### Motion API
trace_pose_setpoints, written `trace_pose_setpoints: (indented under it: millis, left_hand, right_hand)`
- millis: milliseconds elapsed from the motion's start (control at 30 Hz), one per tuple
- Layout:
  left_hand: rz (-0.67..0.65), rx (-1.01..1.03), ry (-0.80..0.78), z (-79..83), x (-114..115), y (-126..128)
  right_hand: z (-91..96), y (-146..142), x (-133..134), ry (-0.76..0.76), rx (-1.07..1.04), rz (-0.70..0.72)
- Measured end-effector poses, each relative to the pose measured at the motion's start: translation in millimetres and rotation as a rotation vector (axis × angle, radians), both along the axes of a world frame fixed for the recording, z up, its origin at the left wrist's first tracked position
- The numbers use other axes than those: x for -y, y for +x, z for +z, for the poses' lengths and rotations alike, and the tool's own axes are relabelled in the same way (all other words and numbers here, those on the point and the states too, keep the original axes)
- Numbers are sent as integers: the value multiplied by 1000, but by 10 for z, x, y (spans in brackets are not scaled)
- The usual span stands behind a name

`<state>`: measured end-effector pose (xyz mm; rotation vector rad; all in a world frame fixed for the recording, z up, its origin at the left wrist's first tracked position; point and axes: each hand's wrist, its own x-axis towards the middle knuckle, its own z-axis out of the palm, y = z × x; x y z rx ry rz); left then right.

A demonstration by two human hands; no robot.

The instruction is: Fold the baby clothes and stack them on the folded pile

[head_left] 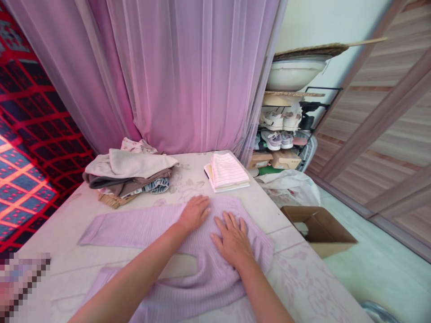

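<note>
A pair of lilac ribbed trousers (134, 226) lies spread on the table, legs toward the left and gathered waist toward the right. My left hand (195, 211) rests flat on the upper part of the trousers, its fingers stretched out. Beside it, my right hand (234, 240) lies palm down near the waist with the fingers spread. Neither hand grips the cloth. The upper leg is fairly smooth, while the nearer leg is bunched into folds below the right hand. My left forearm covers part of that nearer leg.
Folded clothes (134, 166) are piled at the back left of the flowered tabletop (303, 278). A smaller folded stack (229, 170) with a pink striped top sits at the back. Right of the table are an open cardboard box (323, 244) and a shoe rack; a curtain (188, 80) hangs behind.
</note>
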<state>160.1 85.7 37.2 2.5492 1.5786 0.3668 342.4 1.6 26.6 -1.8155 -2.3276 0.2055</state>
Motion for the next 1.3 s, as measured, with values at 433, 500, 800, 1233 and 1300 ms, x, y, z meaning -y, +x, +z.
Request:
trace_pose_setpoints:
  millis: [433, 500, 800, 1233, 1300]
  left_hand:
    - [58, -165, 32, -74, 269, -174]
    - [146, -206, 21, -96, 398, -455]
    - [429, -270, -108, -14, 644, -1471]
    - [977, -71, -138, 261, 1065, -2902]
    - [1013, -34, -183, 308, 1007, -2977]
  right_hand:
    - [39, -3, 6, -8, 11, -10]
    - [35, -2, 2, -20, 13, -13]
    - [25, -21, 6, -43, 93, -26]
    - [43, -50, -2, -41, 210, -38]
    - [54, -56, 4, -42, 214, -42]
